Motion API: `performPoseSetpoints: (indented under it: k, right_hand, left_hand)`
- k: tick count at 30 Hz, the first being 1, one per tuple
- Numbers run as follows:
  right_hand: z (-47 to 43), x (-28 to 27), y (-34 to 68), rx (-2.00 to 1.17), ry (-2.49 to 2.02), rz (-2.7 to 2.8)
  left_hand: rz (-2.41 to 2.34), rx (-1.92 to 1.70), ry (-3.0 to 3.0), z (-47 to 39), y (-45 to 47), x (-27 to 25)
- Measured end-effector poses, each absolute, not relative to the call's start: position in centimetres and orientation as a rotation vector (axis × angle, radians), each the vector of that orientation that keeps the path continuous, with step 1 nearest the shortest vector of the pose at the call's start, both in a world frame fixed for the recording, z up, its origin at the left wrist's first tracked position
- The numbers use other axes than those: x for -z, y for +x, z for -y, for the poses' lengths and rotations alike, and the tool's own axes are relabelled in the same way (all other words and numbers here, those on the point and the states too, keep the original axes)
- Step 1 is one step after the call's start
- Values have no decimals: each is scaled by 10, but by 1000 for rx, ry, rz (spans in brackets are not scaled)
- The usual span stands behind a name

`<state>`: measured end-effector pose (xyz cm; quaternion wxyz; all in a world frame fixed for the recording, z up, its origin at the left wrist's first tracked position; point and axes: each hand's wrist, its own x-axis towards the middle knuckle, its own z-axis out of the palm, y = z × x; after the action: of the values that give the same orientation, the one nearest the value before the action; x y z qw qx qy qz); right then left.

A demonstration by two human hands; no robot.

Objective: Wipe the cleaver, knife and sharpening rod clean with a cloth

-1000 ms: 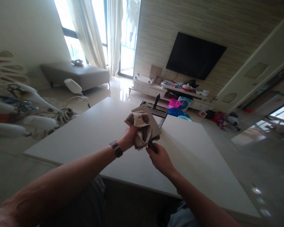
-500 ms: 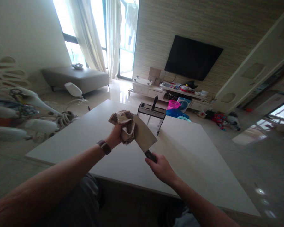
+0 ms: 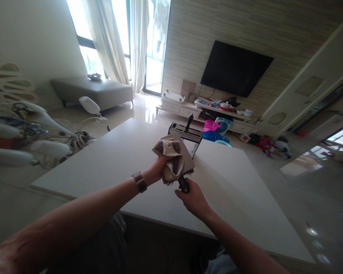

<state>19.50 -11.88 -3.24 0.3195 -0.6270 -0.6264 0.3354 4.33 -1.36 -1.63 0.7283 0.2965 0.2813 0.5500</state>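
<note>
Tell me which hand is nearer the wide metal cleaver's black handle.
Right: the right hand is closed around the black handle. The left hand is off to its left, holding the crumpled brown-and-beige cloth against the wide metal blade.

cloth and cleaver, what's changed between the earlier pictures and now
Since half a second ago, the left grip has carried the cloth rightward across the cleaver, back about where it was one second ago. Nothing was newly grasped or released. The right grip still holds the handle; the knife block still stands on the table.
</note>
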Motion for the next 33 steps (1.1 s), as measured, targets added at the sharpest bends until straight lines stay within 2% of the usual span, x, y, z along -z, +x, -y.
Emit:
performPoseSetpoints:
  k: [6,17,27,33]
  right_hand:
    - [116,40,200,-962,-1410,1636]
    - [114,33,201,-819,-1550,1673]
    - [120,26,199,-786,-1636,1728]
    - [112,28,200,-801,-1413,1717]
  left_hand:
    - [-638,-1139,844,40,55,26]
    - [-732,-1193,985,18,40,13]
    - [-765,-1249,800,10,32,7]
    - [-682,-1139,815,42,59,19]
